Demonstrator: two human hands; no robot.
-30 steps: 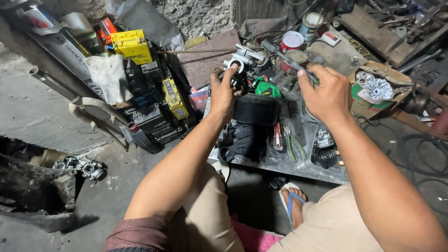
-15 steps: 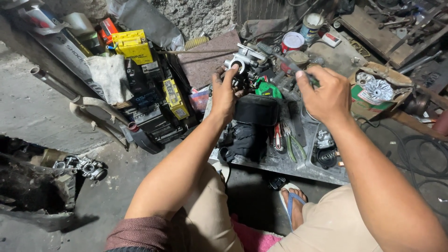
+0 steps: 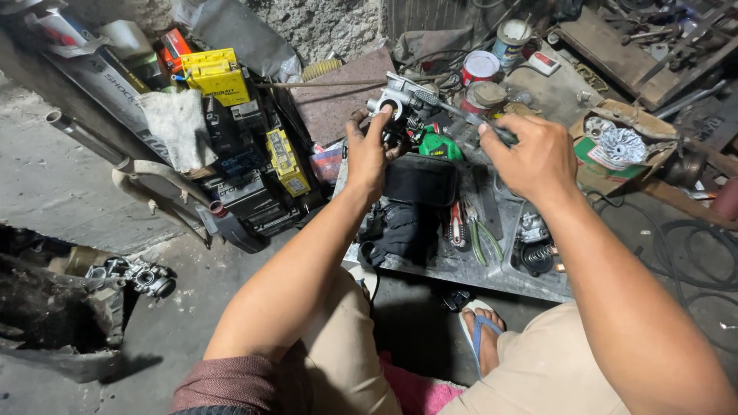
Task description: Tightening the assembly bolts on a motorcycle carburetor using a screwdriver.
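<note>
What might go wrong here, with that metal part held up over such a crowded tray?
1. The left hand holds the metal part in the air while the right hand works a thin tool into it; a slip might jab the fingers.
2. If the part drops, it would likely land among the pliers and spring on the tray, and small pieces could get lost.
3. The sandalled foot sits just below the tray edge, unprotected.

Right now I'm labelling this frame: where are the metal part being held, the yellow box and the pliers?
metal part (image 3: 396, 98), head view, its round silver end.
yellow box (image 3: 217, 75), head view, its front face.
pliers (image 3: 484, 240), head view, a green handle.
</note>
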